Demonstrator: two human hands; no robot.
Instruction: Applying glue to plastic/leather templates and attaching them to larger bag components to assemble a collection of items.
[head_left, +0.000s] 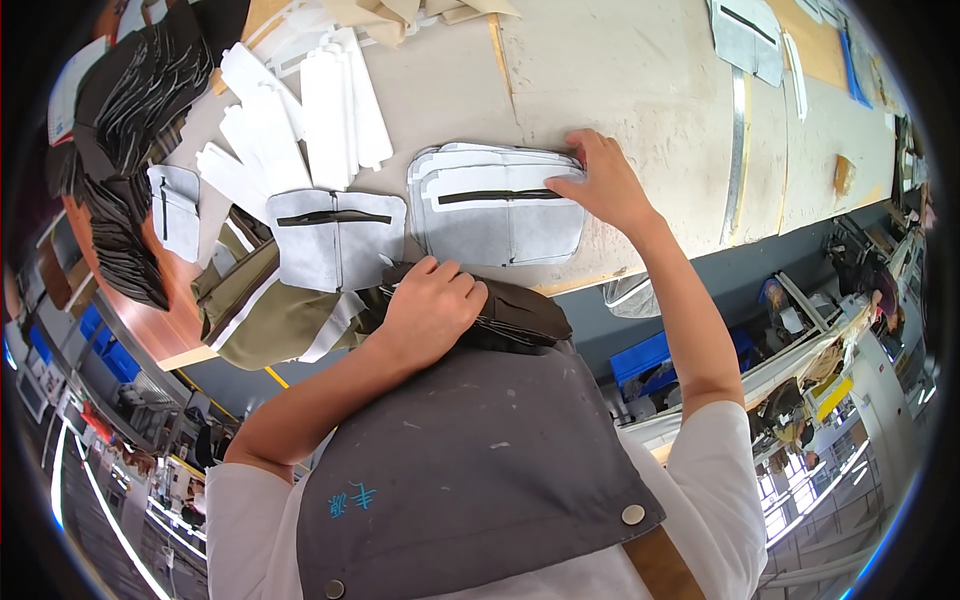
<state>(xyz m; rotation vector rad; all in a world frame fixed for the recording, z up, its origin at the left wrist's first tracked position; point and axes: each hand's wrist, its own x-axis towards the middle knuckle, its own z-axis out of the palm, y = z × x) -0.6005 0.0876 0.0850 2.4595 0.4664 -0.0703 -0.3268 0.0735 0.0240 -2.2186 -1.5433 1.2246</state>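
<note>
Worktable [640,90]: broad, pale, scuffed surface, spread under and beyond both hands.

Grey apron [470,470]: nearest the body, below both hands, spotted with paint, two round studs at its lower edge.

Fan of dark cut pieces [130,130]: far out to the left of the left hand, overlapping like scales.

Olive and white fabric bundle [260,315]: just left of the left hand, hanging over the table edge.

Stack of grey panels [495,215]: directly under the right hand, just above the left; each with a dark zip strip across the upper part, edges roughly squared up.

Single grey panel [335,235]: same kind, lying left of the stack, above and left of the left hand.

White cut strips [300,120]: beyond the single panel, laid in a loose row.

Dark brown pieces [510,315]: a small bunch at the table edge, pinned under the left hand.

Right hand [600,180]: half open, fingertips pinching or lifting the upper right corner of the stack; thumb at the end of the zip strip.

Left hand [430,310]: curled nearly closed, knuckles up, gripping the dark brown pieces.

Handling note, as judgement: best to peel only the top panel by its corner, keeping the rest square; best to keep the brown bunch pressed firm so no piece slides off the edge.
</note>
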